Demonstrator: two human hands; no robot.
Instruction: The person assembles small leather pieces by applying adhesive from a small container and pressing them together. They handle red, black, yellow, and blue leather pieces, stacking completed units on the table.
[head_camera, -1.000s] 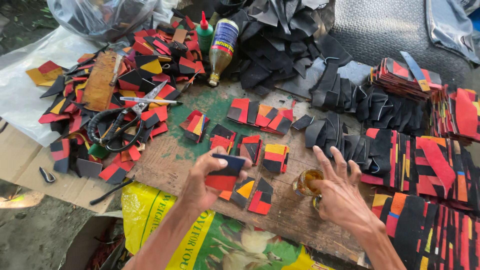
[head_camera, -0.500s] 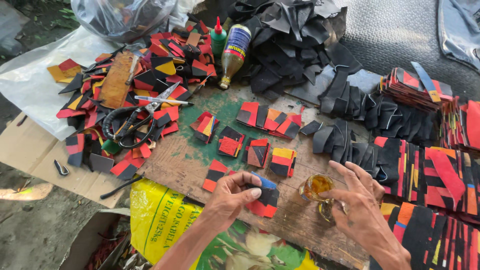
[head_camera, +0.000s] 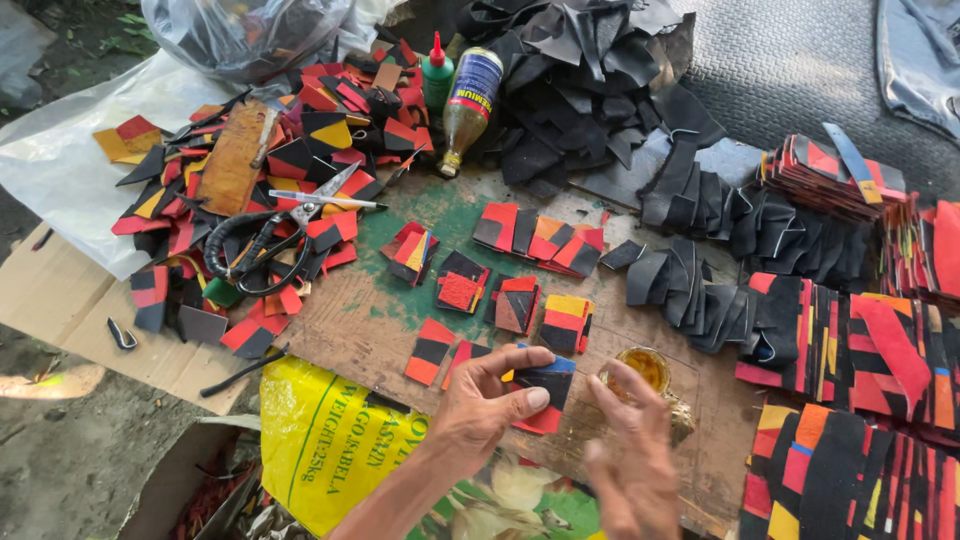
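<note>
1. Work surface is a beat-up wooden board (head_camera: 370, 310) with green paint stains, sitting low over bare dirt. Flattened cardboard (head_camera: 60, 300) sticks out under its left edge and a yellow printed sack (head_camera: 330, 430) hangs off the near edge.
2. Far left corner: a big messy heap of red, black and yellow scraps (head_camera: 250, 190) with black-handled scissors (head_camera: 270, 235) lying on top. Clear plastic sheet and a plastic bag are behind it.
3. Far edge, middle: a green glue bottle (head_camera: 437, 75) with a red tip, and a bigger bottle (head_camera: 468, 105) lying tilted next to it. Beside them, a pile of black rubbery pieces (head_camera: 590, 90).
4. Right side is packed with stacks of striped strips (head_camera: 850, 380) in red, black and orange.
5. Middle of the board has little folded patches (head_camera: 540, 305) laid out in rows.
6. Left hand (head_camera: 480, 410) is near the near edge, thumb and fingers pinched around a patch (head_camera: 545, 385), mostly black with a red part and a thin blue and yellow edge, lying flat on the board.
7. Right hand (head_camera: 625, 460) is just beside it, fingers loosely spread, holding nothing, hovering at a small jar of amber glue (head_camera: 645, 365). It's blurry, so can't tell if it touches the jar.
</note>
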